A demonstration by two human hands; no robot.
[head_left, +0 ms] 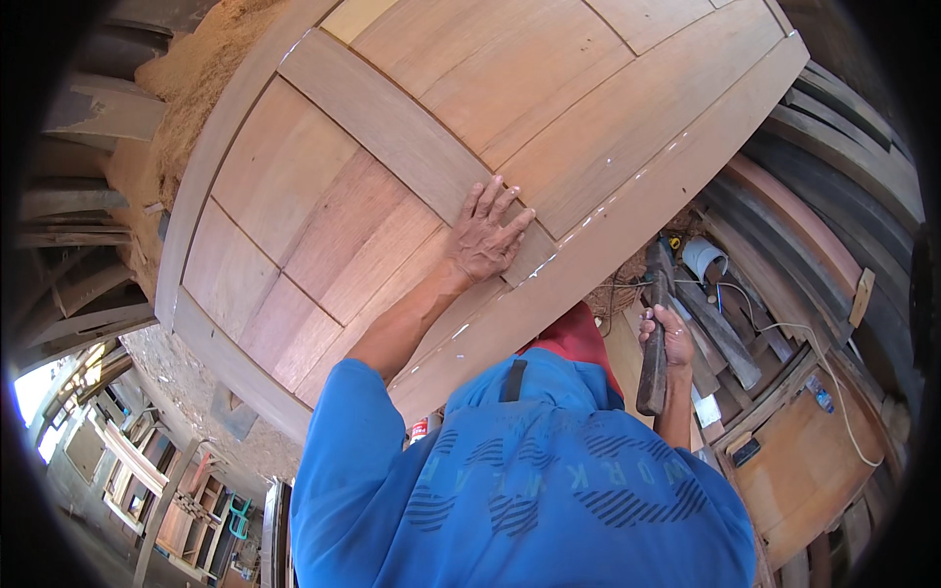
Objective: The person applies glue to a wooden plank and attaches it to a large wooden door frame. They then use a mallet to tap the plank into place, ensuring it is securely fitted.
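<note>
A large panelled wooden door (372,98) lies in front of me, its frame pale brown and its panels pinkish to tan. My left hand (487,233) rests flat on a cross rail of it, near the joint with the long edge rail, fingers spread. White spots and smears (546,265) show along that edge rail. To the right, beyond the door's edge, my right hand (672,338) is closed around a dark, club-like wooden bar (654,367). The bar points roughly along my line of sight from far to near, its thicker end toward me.
Dark timber boards (833,216) are stacked at the right. Among wood pieces there stand a white cup-like container (704,259) and a yellow tape measure (674,241). A pale cord (828,372) crosses a brown board (804,480). Sawdust (201,78) is heaped at the far left.
</note>
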